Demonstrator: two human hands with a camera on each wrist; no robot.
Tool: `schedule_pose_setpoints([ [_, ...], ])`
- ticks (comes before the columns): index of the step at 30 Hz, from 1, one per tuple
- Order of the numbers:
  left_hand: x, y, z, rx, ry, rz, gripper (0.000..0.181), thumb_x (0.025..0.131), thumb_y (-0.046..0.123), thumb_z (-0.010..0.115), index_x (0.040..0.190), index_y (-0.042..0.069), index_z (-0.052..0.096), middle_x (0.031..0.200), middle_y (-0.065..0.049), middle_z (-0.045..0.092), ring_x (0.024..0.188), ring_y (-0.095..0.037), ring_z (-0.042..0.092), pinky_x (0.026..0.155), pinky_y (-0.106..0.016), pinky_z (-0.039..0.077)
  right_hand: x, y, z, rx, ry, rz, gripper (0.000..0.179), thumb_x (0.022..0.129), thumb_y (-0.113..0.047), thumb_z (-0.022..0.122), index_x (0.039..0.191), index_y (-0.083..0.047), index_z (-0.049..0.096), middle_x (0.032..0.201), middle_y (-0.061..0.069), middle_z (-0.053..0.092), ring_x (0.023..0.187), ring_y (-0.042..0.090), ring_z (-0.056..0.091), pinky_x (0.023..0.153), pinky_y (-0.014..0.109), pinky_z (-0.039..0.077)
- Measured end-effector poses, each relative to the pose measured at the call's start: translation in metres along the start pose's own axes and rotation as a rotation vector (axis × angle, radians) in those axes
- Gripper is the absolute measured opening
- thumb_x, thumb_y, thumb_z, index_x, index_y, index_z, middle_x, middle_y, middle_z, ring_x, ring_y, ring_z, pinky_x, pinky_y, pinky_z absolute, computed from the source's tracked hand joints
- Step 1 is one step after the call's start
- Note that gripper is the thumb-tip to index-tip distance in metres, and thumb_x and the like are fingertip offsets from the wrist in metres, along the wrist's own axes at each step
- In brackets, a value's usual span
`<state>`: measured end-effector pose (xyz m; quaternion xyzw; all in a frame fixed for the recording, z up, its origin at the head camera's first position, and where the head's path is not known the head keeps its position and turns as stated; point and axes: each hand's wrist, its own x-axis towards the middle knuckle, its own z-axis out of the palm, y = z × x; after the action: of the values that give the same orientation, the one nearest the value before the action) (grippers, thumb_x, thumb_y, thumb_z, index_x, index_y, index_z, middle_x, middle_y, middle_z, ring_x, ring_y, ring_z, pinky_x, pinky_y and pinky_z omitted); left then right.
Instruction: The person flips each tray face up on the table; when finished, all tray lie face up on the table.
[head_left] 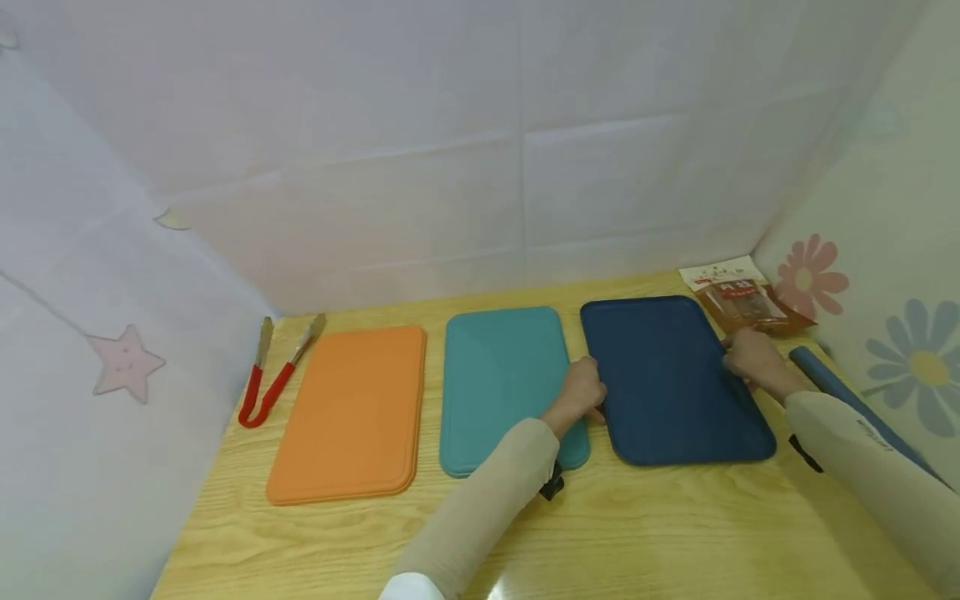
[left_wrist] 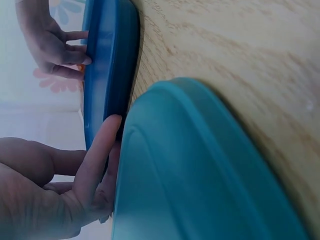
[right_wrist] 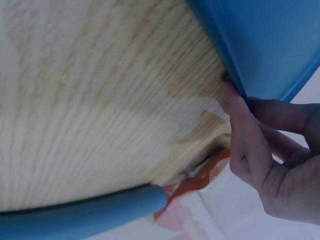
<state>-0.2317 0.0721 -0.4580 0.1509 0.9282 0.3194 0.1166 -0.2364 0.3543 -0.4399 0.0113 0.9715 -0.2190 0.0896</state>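
A dark blue tray (head_left: pixel 675 383) with a raised rim lies at the right of the wooden table. My left hand (head_left: pixel 577 390) grips its left edge, the fingers at the rim. At the opposite edge my right hand (head_left: pixel 756 362) pinches the rim; the right wrist view has the thumb (right_wrist: pixel 235 102) below it and a finger (right_wrist: pixel 277 114) above. A teal tray (head_left: pixel 502 392) with a smooth raised face lies just left of the blue one, and my left hand overlaps its right edge in the head view.
An orange tray (head_left: pixel 352 412) lies further left, beside red-handled tongs (head_left: pixel 258 392). Behind my right hand rests a brown and white food packet (head_left: pixel 742 304). A grey-blue roll (head_left: pixel 840 392) runs along the right side. Pale fabric walls (head_left: pixel 420 217) enclose the table (head_left: pixel 600 542).
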Motion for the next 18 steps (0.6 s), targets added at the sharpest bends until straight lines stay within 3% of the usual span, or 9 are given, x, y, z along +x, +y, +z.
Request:
schedule_pose_setpoints([
  [4,0.000,0.001,0.002,-0.027,0.010,-0.002,0.020,0.084,-0.008,0.061,0.104,-0.007,0.061,0.084,-0.012,0.060,0.067,-0.016,0.051,0.061,-0.020,0.047,-0.003,-0.001,0.003,-0.055,0.029,-0.023,0.045,0.077,0.005,0.048,0.116,0.026,0.052,0.109,0.043,0.056,0.052,0.024,0.060,0.041,0.035,0.050],
  [8,-0.001,-0.001,0.003,-0.088,-0.024,-0.034,0.014,0.088,-0.010,0.056,0.101,-0.007,0.059,0.070,-0.007,0.050,0.055,-0.015,0.046,0.047,-0.021,0.040,-0.002,-0.003,0.005,-0.102,0.023,0.000,0.043,0.079,0.004,0.050,0.117,0.025,0.053,0.106,0.041,0.057,0.057,0.026,0.059,0.044,0.034,0.047],
  [13,0.000,0.001,0.001,-0.009,-0.058,-0.029,0.024,0.094,0.000,0.058,0.117,-0.007,0.057,0.081,-0.010,0.057,0.059,-0.014,0.045,0.050,-0.021,0.038,-0.003,-0.003,0.002,-0.104,0.013,0.012,0.044,0.082,0.002,0.049,0.120,0.025,0.049,0.110,0.042,0.056,0.055,0.026,0.060,0.042,0.034,0.049],
  [16,-0.001,0.003,-0.004,0.017,-0.060,-0.010,0.025,0.098,0.011,0.057,0.114,-0.007,0.060,0.085,-0.014,0.063,0.057,-0.014,0.047,0.052,-0.021,0.041,-0.006,-0.005,-0.001,-0.108,0.014,0.032,0.028,0.085,-0.002,0.047,0.101,0.016,0.061,0.086,0.034,0.059,0.051,0.025,0.056,0.045,0.038,0.048],
  [18,-0.004,0.003,-0.010,-0.026,-0.033,-0.003,0.026,0.099,0.014,0.055,0.112,-0.008,0.061,0.077,-0.015,0.065,0.050,-0.014,0.050,0.049,-0.020,0.042,-0.009,-0.010,0.000,-0.125,0.023,0.045,0.020,0.088,-0.006,0.045,0.086,0.008,0.060,0.073,0.023,0.056,0.054,0.026,0.053,0.050,0.043,0.045],
])
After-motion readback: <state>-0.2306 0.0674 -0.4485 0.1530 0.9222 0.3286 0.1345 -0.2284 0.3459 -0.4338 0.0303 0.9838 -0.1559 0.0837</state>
